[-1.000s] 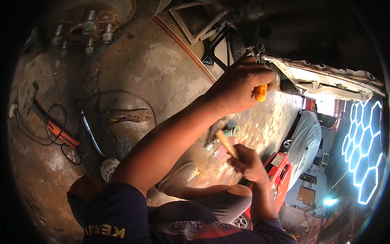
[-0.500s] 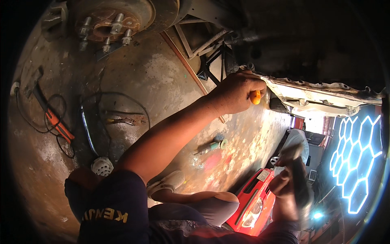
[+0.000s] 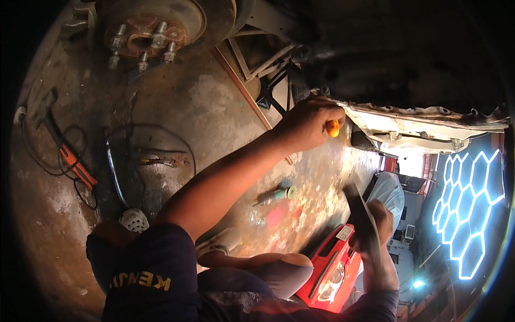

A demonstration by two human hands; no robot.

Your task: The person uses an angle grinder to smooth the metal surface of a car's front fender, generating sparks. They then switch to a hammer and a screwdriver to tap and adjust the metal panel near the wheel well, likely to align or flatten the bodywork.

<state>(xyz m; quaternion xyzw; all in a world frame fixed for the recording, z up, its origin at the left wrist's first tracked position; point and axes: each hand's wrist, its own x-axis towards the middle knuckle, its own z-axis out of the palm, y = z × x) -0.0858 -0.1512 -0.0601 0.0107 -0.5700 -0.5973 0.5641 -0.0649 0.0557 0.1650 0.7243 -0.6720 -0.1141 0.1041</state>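
Observation:
My left hand (image 3: 311, 123) is closed in a fist around a tool with a yellow-orange handle (image 3: 332, 128), whose butt end pokes out toward me. The rest of that tool is hidden by the fist, which is up against the ragged lower edge of a car body (image 3: 429, 112). Lower right, my right hand (image 3: 382, 217) grips a dark, long, flat-looking tool (image 3: 365, 220). Motion blurs this tool, so its exact kind cannot be made out. It is held apart from the yellow-orange handle.
A rusty wheel hub with studs (image 3: 142, 40) hangs upper left. On the concrete floor lie a hammer with an orange grip (image 3: 75, 163), a cable (image 3: 177, 131), locking pliers (image 3: 161, 160), a shiny bar (image 3: 114, 172) and an angle grinder (image 3: 276, 196). Beyond stands a red car (image 3: 332, 268).
My right hand and its dark tool have swung up and leftward, toward the yellow-orange handle. My left hand keeps its grip at the body edge, with the view shifted slightly.

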